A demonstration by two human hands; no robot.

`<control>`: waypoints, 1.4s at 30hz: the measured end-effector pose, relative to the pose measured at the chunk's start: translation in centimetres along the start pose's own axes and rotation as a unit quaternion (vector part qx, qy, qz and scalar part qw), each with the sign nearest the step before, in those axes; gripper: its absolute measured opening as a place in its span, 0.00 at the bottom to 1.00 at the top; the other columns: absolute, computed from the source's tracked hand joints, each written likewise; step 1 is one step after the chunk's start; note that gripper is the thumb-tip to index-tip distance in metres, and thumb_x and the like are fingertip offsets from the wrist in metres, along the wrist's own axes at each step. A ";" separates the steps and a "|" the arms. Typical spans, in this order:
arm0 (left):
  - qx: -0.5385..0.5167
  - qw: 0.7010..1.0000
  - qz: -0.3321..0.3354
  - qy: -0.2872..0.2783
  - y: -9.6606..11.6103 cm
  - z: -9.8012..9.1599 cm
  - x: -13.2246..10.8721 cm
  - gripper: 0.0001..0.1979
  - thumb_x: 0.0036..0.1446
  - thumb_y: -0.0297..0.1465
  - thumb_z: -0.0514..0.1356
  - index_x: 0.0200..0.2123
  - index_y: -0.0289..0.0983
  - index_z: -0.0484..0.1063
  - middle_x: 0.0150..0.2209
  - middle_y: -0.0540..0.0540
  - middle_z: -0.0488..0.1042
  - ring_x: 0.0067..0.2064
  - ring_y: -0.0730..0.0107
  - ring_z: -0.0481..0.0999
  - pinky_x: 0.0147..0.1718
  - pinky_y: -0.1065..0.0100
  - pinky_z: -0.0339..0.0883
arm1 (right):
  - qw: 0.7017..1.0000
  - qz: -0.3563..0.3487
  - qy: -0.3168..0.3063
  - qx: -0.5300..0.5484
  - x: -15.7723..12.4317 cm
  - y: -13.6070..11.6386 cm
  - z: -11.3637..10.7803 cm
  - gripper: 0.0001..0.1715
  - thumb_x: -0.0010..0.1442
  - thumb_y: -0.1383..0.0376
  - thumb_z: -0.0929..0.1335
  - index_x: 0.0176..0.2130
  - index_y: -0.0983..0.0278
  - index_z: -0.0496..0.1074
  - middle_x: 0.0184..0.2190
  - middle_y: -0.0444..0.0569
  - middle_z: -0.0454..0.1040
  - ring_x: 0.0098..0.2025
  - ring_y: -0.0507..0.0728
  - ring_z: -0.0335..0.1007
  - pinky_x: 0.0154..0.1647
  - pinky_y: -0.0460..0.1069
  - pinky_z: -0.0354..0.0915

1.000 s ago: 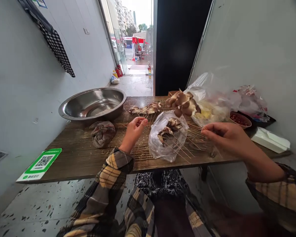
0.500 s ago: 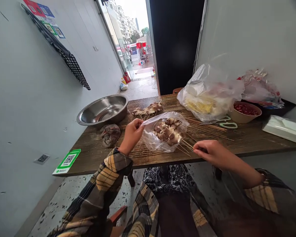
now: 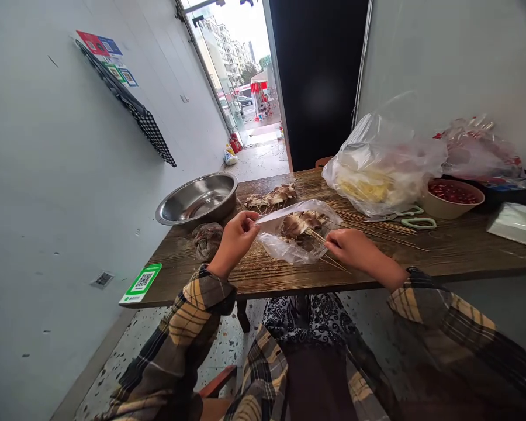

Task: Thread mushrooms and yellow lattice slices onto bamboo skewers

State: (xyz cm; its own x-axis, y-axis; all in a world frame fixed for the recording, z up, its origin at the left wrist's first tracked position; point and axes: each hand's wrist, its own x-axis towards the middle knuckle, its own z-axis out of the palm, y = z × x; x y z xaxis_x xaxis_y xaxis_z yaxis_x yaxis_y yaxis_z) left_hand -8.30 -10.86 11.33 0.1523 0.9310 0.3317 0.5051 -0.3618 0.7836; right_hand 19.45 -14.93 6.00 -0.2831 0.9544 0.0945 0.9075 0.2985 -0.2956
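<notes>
A small clear plastic bag [image 3: 289, 248] with mushroom skewers [image 3: 302, 222] inside lies on the wooden table [image 3: 442, 260]. My left hand [image 3: 236, 240] pinches the bag's upper left edge and holds it up. My right hand [image 3: 353, 248] is closed on the skewer sticks where they poke out of the bag's right side. More finished mushroom skewers [image 3: 272, 197] lie behind the bag.
A steel basin [image 3: 197, 200] and a crumpled rag [image 3: 207, 238] sit at the left. A large plastic bag [image 3: 381, 166], a bowl of red bits [image 3: 451, 196], green-handled scissors [image 3: 409, 219], loose sticks [image 3: 377, 228] and a white box [image 3: 515, 225] are at the right. A QR sticker [image 3: 140, 283] marks the table's corner.
My right hand moved left from the table's front edge to the bag and pushed the skewers further in. My left hand kept hold of the bag's edge. The view shifted.
</notes>
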 end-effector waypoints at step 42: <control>-0.189 0.976 -0.043 -0.094 -4.5 -0.4 -0.2 0.16 0.57 0.42 0.59 0.35 0.35 0.77 0.27 0.48 0.73 0.28 0.72 0.67 0.27 0.71 0.60 | 0.987 -0.126 0.038 0.092 9.7 -3.5 -1.5 0.19 0.63 0.67 0.62 0.48 0.61 0.77 0.47 0.50 0.79 0.45 0.57 0.75 0.46 0.49 0.66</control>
State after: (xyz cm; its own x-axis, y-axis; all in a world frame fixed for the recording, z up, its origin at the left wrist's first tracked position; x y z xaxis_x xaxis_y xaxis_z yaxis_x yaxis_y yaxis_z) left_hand -10.93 -9.43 7.94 0.2934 0.9387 0.1812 0.1779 -0.2398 0.9544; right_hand 13.95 -6.69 9.36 -0.4624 0.8488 0.2563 0.7378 0.5287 -0.4197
